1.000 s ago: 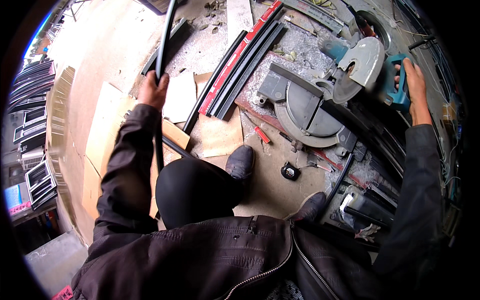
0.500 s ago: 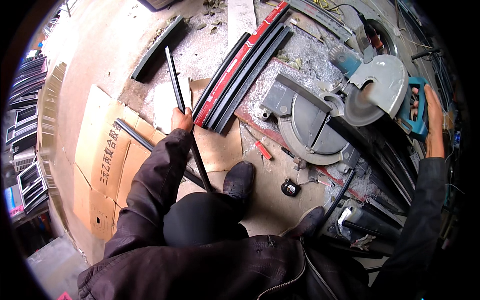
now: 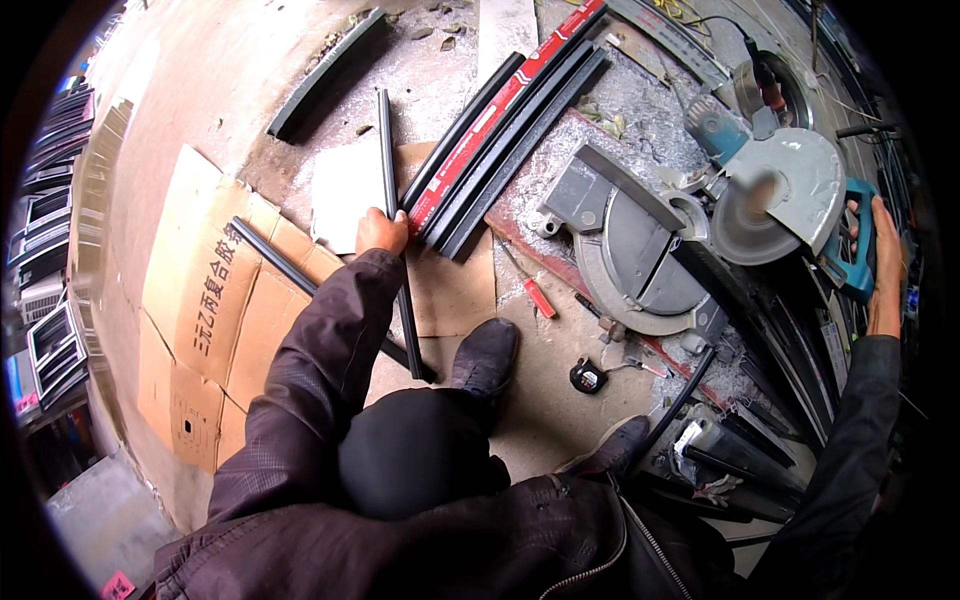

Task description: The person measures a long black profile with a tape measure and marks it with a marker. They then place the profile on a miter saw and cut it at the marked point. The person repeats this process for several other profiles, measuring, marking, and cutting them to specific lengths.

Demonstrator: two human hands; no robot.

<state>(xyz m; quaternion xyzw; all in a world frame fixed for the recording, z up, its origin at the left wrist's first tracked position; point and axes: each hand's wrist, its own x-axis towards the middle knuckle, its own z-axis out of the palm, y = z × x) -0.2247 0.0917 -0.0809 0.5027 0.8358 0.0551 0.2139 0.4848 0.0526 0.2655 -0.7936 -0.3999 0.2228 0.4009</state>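
Left of centre in the frame, the left hand [image 3: 383, 232] is closed around a slim black bar [image 3: 388, 150]. The bar runs through the grip: one length stands out above the fist toward the top of the frame, the other drops below it, its lower end just left of a dark shoe [image 3: 486, 355]. Whether that end touches the floor cannot be told. Behind the upper length is a white sheet [image 3: 340, 195]; a second dark bar [image 3: 275, 257] lies across flattened cardboard [image 3: 200, 320] at the left and passes under the forearm.

At the right edge, the right hand [image 3: 884, 258] has its fingers wrapped around the teal handle [image 3: 857, 275] of a mitre saw [image 3: 640, 255], whose disc [image 3: 745, 225] looks blurred. The black bar is well apart from the saw; between them lie long strips [image 3: 535, 150], one red-faced, and a red-handled screwdriver [image 3: 540, 299], with a tape measure [image 3: 587, 376] below
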